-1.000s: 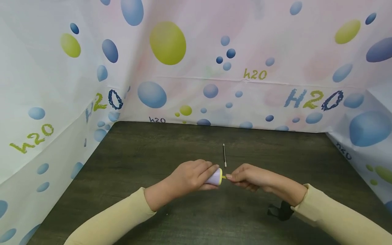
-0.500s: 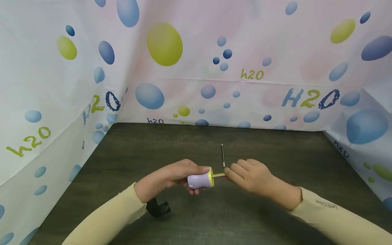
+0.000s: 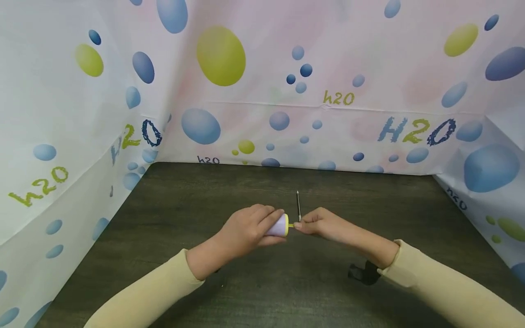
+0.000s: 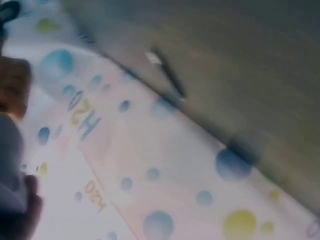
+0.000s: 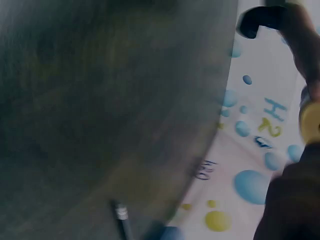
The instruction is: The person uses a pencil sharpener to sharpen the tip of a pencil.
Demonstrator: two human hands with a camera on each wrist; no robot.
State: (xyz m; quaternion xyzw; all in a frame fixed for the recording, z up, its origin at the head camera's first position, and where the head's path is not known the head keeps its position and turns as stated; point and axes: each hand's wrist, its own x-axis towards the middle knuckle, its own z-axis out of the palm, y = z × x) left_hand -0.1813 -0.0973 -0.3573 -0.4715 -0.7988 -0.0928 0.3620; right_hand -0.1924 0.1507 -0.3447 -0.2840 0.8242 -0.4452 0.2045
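Observation:
My left hand (image 3: 246, 230) wraps round a lavender pencil sharpener (image 3: 279, 226) with a yellow rim, its fingers lying over the top. From the sharpener's yellow end sticks out a short length of yellow pencil (image 3: 291, 225). My right hand (image 3: 324, 223) pinches that pencil between thumb and fingertips, close to the rim. In the right wrist view the sharpener's round yellow face (image 5: 309, 122) shows at the right edge. The left wrist view is blurred, with the pale sharpener body (image 4: 10, 165) at its left edge. Both hands are held over the table.
A slim dark pencil (image 3: 298, 205) with a light end lies on the dark wooden table (image 3: 197, 191), just beyond the right hand. White cloth (image 3: 279, 82) printed with bubbles and lettering stands along the back and both sides. A black strap (image 3: 365, 273) hangs below the right wrist.
Both wrists have twisted one way and back again, the two hands turning opposite to each other. The left fingers cover the sharpener again, and the right hand is closer to its rim than half a second ago.

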